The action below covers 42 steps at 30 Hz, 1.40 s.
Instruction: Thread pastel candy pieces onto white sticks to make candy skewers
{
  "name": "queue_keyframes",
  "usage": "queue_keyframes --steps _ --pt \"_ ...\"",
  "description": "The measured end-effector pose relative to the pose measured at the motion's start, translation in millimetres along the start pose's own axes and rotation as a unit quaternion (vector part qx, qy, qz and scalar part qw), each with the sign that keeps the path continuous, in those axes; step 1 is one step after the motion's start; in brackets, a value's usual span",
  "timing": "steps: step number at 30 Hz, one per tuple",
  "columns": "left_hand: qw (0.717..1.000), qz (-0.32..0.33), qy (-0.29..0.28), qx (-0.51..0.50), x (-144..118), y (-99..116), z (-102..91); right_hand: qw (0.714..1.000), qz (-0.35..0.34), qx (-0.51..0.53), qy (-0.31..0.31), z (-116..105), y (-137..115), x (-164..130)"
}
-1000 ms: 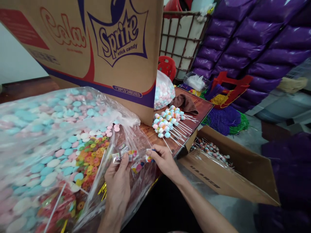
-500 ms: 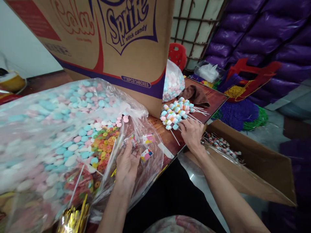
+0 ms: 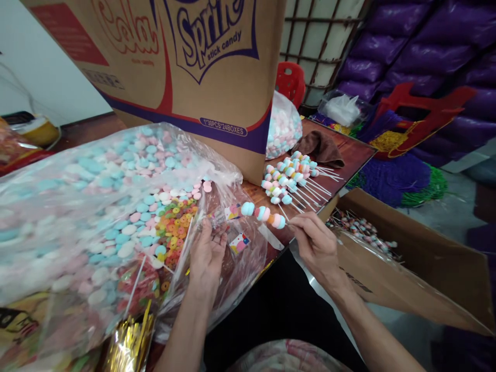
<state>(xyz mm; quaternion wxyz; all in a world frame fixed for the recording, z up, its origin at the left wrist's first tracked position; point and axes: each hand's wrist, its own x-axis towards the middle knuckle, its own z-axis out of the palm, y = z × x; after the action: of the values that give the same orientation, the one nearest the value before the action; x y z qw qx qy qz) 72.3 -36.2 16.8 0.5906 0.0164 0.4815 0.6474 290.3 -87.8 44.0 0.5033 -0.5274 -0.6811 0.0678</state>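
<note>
My right hand (image 3: 318, 247) pinches the white stick of a candy skewer (image 3: 263, 214) with blue, pink and white pieces, holding it level and pointing left. My left hand (image 3: 207, 254) holds a small clear wrapper bag (image 3: 228, 213) with a coloured printed label, its mouth facing the skewer's tip. More printed wrappers (image 3: 239, 243) lie on clear plastic just under the hands. A pile of finished candy skewers (image 3: 289, 175) rests on the wooden table (image 3: 351, 150) beyond my right hand.
A big clear bag of blue, pink and white candy discs (image 3: 89, 206) fills the left, with coloured ring candies (image 3: 172, 222) near its opening. A large "Sprite stick candy" carton (image 3: 186, 67) stands behind. An open cardboard box (image 3: 406, 263) with wrapped skewers sits on the floor at right. A brown cloth (image 3: 320, 147) lies on the table.
My right hand reached out to the skewer pile, took one skewer and brought it back toward the wrapper in my left hand. The view shifted slightly left.
</note>
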Motion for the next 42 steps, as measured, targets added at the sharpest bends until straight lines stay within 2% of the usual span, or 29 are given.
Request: queue_keyframes --steps 5,8,12,15,21,30,42 --pt "0.998 0.047 -0.036 0.011 -4.0 2.3 1.6 0.995 -0.044 -0.080 -0.040 -11.7 2.8 1.8" --pt "0.994 0.089 -0.066 0.020 -3.8 4.7 2.2 0.992 -0.062 -0.069 -0.087 -20.4 0.5 4.7" --pt "0.988 0.121 -0.090 0.040 -2.3 5.5 2.8 0.990 0.000 -0.007 -0.141 -23.0 -2.0 4.7" --pt "0.985 0.129 -0.103 0.053 -2.3 4.3 3.7 0.986 0.049 0.043 -0.154 -19.2 -0.9 1.6" --pt "0.984 0.140 -0.093 0.058 -0.7 3.7 3.3 0.979 0.054 0.028 -0.193 -17.5 0.5 -2.4" --pt "0.989 0.113 -0.059 0.070 3.1 3.1 0.4 0.981 0.045 0.001 -0.189 -22.4 -6.8 -1.6" --pt "0.992 0.086 -0.077 0.046 3.7 1.4 -3.2 0.990 0.016 -0.018 -0.142 -22.7 -15.7 -4.5"
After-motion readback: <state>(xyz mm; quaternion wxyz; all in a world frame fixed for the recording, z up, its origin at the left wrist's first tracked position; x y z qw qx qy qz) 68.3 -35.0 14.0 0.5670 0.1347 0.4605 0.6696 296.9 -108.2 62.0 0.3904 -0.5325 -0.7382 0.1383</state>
